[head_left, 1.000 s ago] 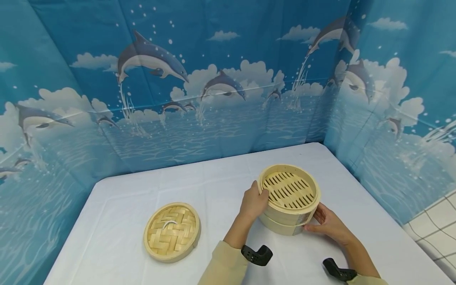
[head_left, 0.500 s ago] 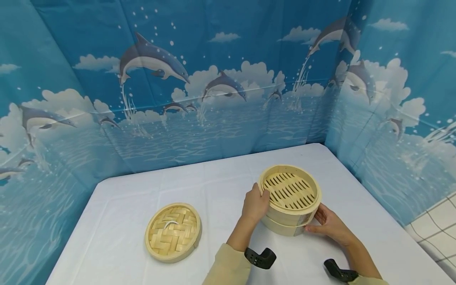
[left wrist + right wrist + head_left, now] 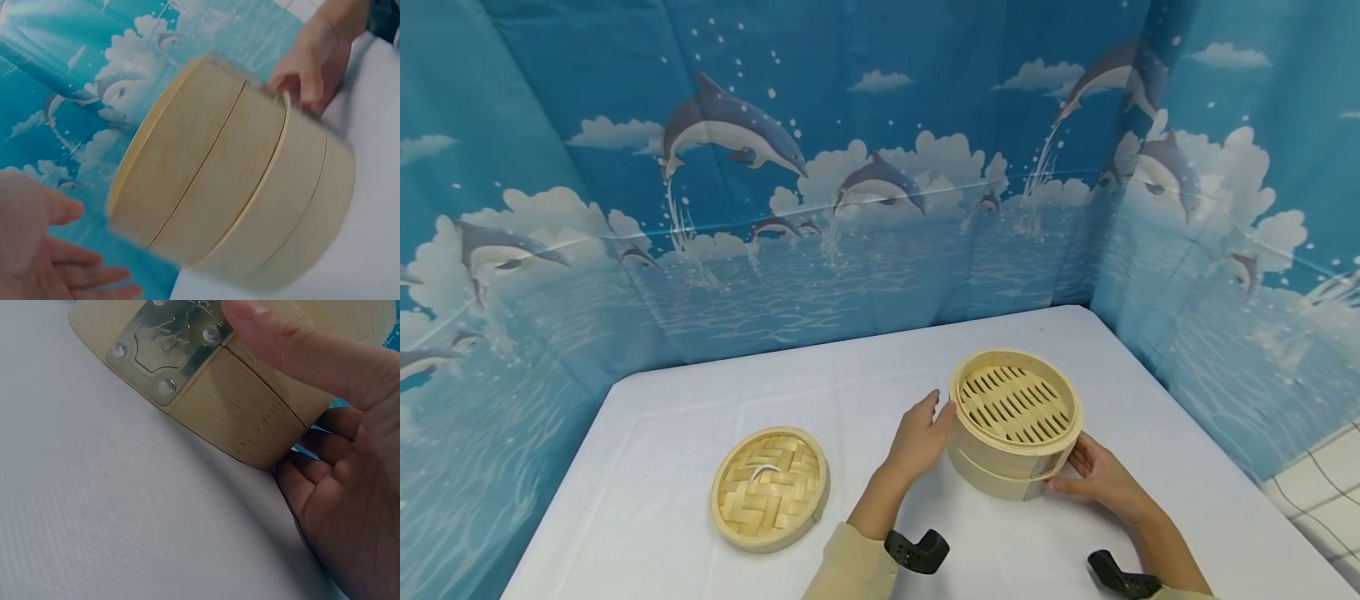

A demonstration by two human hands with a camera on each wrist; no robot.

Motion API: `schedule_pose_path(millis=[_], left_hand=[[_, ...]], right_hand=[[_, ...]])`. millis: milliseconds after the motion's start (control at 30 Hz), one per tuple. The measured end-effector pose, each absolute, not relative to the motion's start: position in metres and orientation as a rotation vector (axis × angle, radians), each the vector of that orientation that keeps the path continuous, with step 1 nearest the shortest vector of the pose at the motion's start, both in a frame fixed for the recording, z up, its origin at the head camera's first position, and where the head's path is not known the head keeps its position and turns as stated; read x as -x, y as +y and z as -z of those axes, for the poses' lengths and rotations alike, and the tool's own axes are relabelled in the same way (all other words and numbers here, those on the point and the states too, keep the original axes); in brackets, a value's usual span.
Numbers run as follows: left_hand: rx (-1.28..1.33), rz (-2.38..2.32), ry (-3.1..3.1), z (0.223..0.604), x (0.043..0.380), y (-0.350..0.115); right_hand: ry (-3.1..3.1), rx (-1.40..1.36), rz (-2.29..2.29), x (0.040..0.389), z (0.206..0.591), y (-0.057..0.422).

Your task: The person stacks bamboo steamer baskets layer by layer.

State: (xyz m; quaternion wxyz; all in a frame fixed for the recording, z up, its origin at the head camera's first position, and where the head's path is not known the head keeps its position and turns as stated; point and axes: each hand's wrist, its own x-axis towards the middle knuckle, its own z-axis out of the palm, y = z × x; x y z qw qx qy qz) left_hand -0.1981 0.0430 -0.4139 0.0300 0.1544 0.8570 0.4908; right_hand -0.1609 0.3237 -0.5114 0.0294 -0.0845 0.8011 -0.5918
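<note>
Two stacked bamboo steamer baskets [image 3: 1000,457] stand on the right part of the table, the top one uncovered with its slatted base showing. My right hand [image 3: 1103,482] grips the stack's right side low down. In the right wrist view its thumb [image 3: 312,356] lies on the wall beside a riveted metal plate [image 3: 165,347], and the other fingers curl around behind. My left hand [image 3: 919,440] is just left of the stack. The left wrist view shows its fingers spread, with a gap between them and the steamer wall [image 3: 219,169].
A round woven steamer lid [image 3: 769,492] with a pale loop handle lies to the left. The table has a white cloth [image 3: 655,467]. A blue dolphin-print curtain [image 3: 865,275] closes off the back and right sides.
My left hand has let go of the steamer rim and drawn slightly left, its fingers now spread. The right hand keeps its grip, and the steamer stays about where it was.
</note>
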Motion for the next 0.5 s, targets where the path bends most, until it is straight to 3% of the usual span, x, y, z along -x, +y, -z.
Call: schedule_pose_path(millis=[233,500], left_hand=[[-0.752,-1.188,3.071,0.413,0.194,-0.039],[-0.484,-0.929,3.352,0.436,0.179,-0.135]], right_hand=[[2.444,0.236,1.84,0.16,0.513,0.323],[2.424,0.296,1.879,0.16,0.512,0.325]])
